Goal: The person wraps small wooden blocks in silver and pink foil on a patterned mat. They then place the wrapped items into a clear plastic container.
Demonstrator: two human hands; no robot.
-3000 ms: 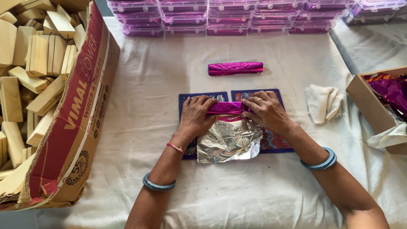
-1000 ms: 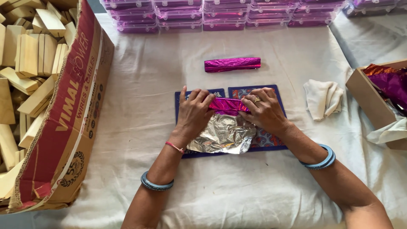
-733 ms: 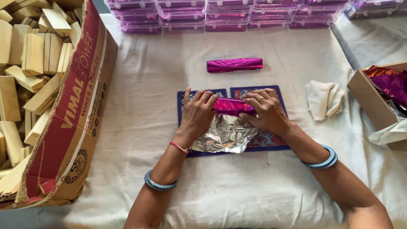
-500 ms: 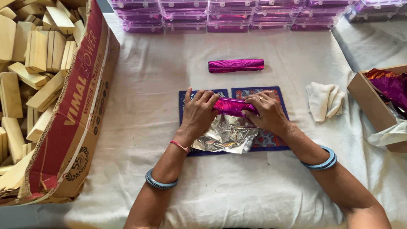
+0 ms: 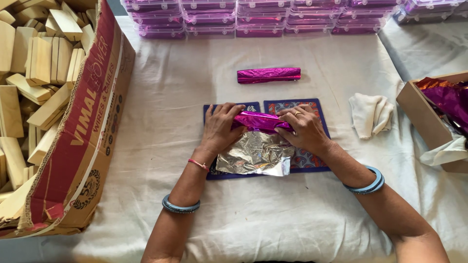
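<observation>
Cardboard box (image 5: pixel 73 146) at my far left lies tipped on the cloth-covered table (image 5: pixel 161 112), full of pale wooden blocks (image 5: pixel 34 73). Next, my left hand (image 5: pixel 222 127) curls over the left end of a half-wrapped magenta foil bundle (image 5: pixel 261 122), fingers closed on it; silver foil (image 5: pixel 253 155) trails toward me over two blue patterned mats (image 5: pixel 312 109). My right hand (image 5: pixel 304 130) grips the bundle's right end. Beyond them lies a finished magenta roll (image 5: pixel 268 75). Rightward sit a folded white cloth (image 5: pixel 370 114) and an open box (image 5: pixel 424 117) holding magenta foil.
</observation>
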